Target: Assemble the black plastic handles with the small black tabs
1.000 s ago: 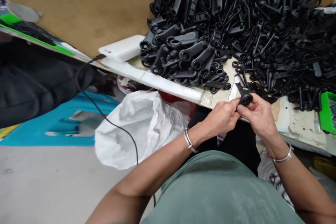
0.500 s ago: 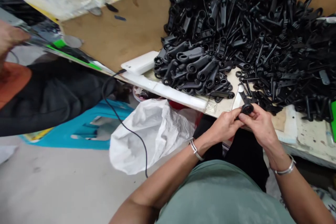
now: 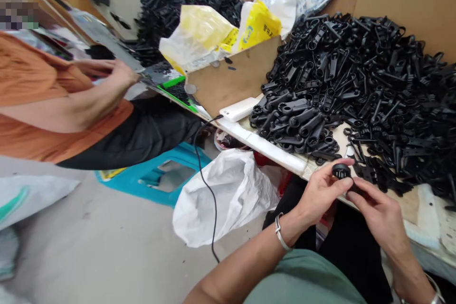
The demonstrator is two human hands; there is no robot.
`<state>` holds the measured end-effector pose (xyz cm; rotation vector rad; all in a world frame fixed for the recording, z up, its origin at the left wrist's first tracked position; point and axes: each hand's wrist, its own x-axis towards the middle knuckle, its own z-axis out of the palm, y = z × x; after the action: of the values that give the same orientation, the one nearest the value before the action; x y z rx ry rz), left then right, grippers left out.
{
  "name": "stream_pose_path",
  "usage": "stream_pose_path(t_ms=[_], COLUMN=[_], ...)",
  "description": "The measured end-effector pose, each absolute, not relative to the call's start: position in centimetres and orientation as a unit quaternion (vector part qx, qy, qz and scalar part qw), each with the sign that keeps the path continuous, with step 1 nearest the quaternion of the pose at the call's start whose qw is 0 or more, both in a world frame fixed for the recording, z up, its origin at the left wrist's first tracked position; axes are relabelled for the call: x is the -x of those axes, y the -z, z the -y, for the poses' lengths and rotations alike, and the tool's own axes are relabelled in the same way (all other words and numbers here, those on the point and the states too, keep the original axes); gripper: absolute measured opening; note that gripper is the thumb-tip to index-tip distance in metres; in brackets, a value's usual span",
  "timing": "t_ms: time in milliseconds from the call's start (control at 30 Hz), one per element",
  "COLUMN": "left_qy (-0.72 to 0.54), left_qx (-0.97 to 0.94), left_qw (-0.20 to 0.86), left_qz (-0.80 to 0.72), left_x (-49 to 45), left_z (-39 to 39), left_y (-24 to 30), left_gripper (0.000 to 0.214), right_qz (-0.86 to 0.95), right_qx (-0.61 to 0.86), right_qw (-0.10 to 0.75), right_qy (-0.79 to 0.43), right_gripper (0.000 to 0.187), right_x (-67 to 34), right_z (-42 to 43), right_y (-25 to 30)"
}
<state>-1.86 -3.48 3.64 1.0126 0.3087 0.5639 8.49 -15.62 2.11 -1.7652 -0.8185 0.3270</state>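
Holding a small black round-headed piece (image 3: 341, 171) just over the near edge of the desk (image 3: 274, 149), left hand (image 3: 317, 194) pinching its round end between thumb and fingertips, right hand (image 3: 377, 213) closing narrowly on its other end, right beside the big heap of black plastic parts (image 3: 356, 85). Probably best gripping short, near the fingertips, with the piece square between both hands, and working over the desk rather than past its edge, since anything slipping here is likely dropping toward the white bag (image 3: 228, 194) on the floor below.

Left hand (image 3: 320, 191) and right hand (image 3: 378, 218) pinch black part (image 3: 341, 171).
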Motion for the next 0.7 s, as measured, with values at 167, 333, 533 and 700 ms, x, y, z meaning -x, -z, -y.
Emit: stream_pose_path(t_ms=[167, 333, 533, 700], left_qy=[-0.338, -0.470, -0.664, -0.571], left_qx=[-0.560, -0.618, -0.625, -0.701], left_qw=[0.740, 0.592, 0.353, 0.297], left_qz=[-0.158, -0.218, -0.210, -0.307], left_x=[2.8, 3.9, 2.5, 0.3], left_z=[1.8, -1.6, -11.9, -16.8], left_y=[-3.9, -6.2, -7.0, -5.6], left_gripper=[0.026, 0.016, 0.028, 0.031], right_qz=[0.428, 0.315, 0.236, 0.250], right_qx=[0.744, 0.732, 0.802, 0.868], right_qw=[0.496, 0.585, 0.548, 0.421], right_qy=[-0.128, -0.150, 0.039, 0.077], right_gripper=[0.022, 0.035, 0.029, 0.034], right_x=[-10.5, -11.4, -15.2, -17.1], right_z=[15.0, 13.6, 17.5, 21.2], right_y=[-3.8, -6.7, -6.4, -4.8])
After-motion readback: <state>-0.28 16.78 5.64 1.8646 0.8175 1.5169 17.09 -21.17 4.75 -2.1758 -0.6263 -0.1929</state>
